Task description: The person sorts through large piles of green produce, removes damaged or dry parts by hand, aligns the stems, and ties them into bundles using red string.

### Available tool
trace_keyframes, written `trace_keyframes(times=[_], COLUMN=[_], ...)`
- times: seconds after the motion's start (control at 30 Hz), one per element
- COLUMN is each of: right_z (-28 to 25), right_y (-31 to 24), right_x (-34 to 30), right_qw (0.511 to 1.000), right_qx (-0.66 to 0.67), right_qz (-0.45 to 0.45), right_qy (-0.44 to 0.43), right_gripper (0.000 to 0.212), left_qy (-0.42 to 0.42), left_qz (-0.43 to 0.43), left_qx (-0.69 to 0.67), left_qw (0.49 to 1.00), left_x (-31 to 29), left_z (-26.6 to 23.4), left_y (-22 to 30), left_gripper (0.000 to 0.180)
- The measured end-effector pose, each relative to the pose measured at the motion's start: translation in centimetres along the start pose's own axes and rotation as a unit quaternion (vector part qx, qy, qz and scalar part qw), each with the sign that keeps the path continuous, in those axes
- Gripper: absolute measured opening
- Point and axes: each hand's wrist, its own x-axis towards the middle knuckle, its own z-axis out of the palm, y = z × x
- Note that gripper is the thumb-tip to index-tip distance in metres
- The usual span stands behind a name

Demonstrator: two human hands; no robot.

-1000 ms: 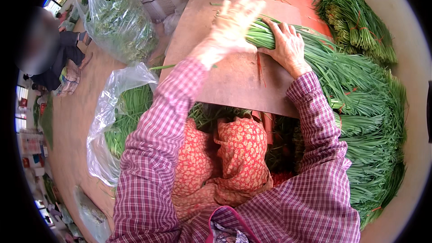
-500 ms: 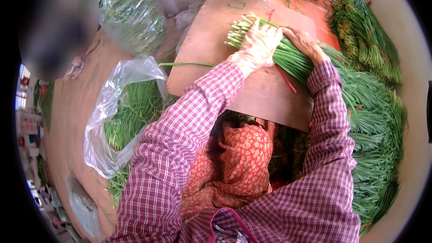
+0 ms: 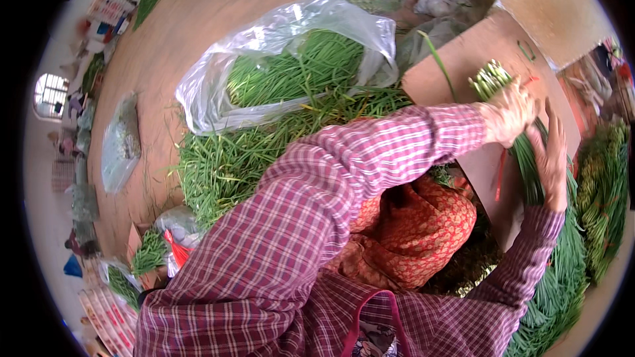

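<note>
A bundle of green chives (image 3: 491, 79) lies across a brown board (image 3: 479, 158), its pale cut ends toward the far left. My left hand (image 3: 512, 116) is closed around the bundle just behind those ends. Beside it, my right hand (image 3: 553, 158) rests along the stalks with its fingers stretched out and the thumb apart. A red strip (image 3: 501, 175) sticks out from under the bundle onto the board. One loose green stalk (image 3: 438, 66) lies at the board's left edge, and a short green scrap (image 3: 526, 51) near its far edge.
Tied chive bundles (image 3: 602, 198) and a long green heap (image 3: 552, 291) lie along the right. To the left are an open clear bag (image 3: 205, 92) holding greens and a loose pile of greens (image 3: 225, 165). A pale box-like block (image 3: 559, 10) stands behind the board.
The view has swung left, so the board now appears farther right. My left hand still grips the bundle; my right hand's fingers have straightened from their curl over the stalks.
</note>
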Motion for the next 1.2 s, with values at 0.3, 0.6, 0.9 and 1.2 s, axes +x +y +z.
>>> trace_keyframes(times=[0.3, 0.6, 0.9, 1.2], right_z=[3.5, -2.7, 7.4, 31.7], right_y=[-0.4, -5.9, -28.1, -37.4], right_x=[-3.4, -3.1, 8.6, 13.4], right_qw=[0.971, 0.986, 0.943, 0.860], right_qx=[-0.218, -0.146, 0.174, 0.137], right_qz=[-0.005, -0.058, -0.231, -0.410], right_qy=[0.100, 0.060, -0.167, -0.271], right_gripper=[0.082, 0.074, 0.025, 0.033], left_qy=[0.156, -0.054, -0.334, -0.091], left_qz=[0.045, -0.483, -0.469, -0.463], left_qx=[-0.105, -0.100, -0.094, -0.099], left_qw=[0.981, 0.868, 0.812, 0.876], left_x=[-10.4, -47.5, -52.1, -53.8], left_z=[-5.4, 0.8, 5.8, 10.4], left_y=[-4.5, -18.2, -17.4, -14.0], left_gripper=[0.099, 0.061, 0.049, 0.031])
